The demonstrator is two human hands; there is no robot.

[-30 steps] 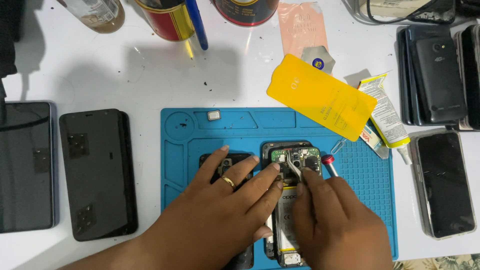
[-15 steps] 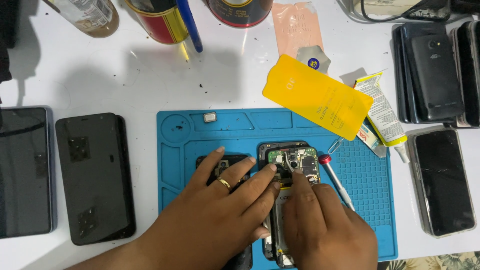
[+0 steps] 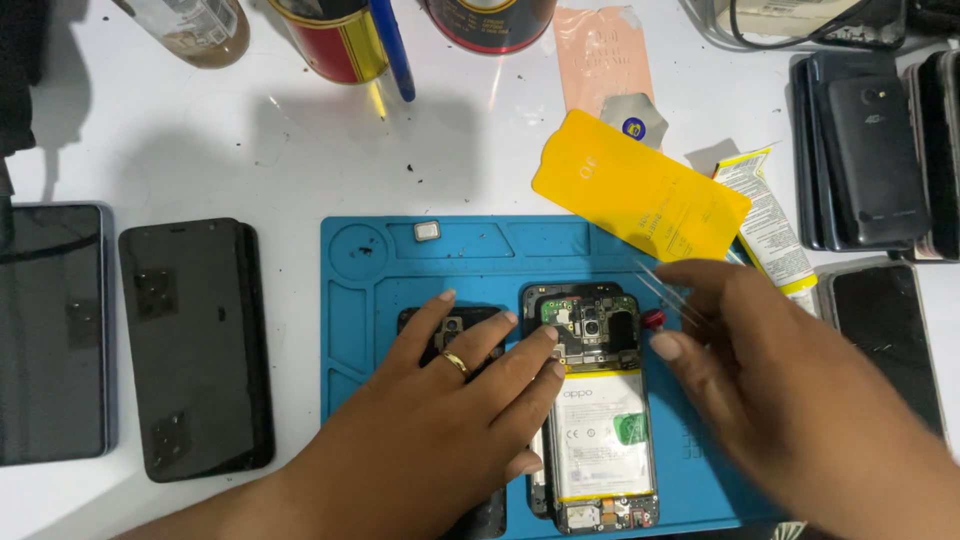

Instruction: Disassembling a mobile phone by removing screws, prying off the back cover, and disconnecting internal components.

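White desk [image 3: 200, 150] and a blue repair mat [image 3: 480, 255] fill the view from above. On the mat lies an opened phone [image 3: 592, 400], back cover off, its circuit board at the top and a white-labelled battery below. The left hand [image 3: 450, 420], a gold ring on one finger, lies flat across the mat with fingers [image 3: 520, 365] spread and extended, tips touching the phone's left edge; beneath its palm sits a second, darker phone part [image 3: 455, 330]. The right hand [image 3: 770, 390] hovers just right of the phone, blurred, fingers [image 3: 670, 348] loosely open and gripping nothing that can be made out; thin tweezers [image 3: 665, 285] show as a faint streak near its fingertips, and whether the hand touches them cannot be told. A red-tipped tool [image 3: 655, 319] peeks out beside the phone. A yellow sheet [image 3: 640, 190] overlaps the mat's upper right corner, next to a glue tube [image 3: 770, 225]. Two dark phones [image 3: 195, 345] lie face up at left; more are stacked at right [image 3: 880, 160]. Cans [image 3: 330, 40] and a bottle [image 3: 195, 25] line the top edge.
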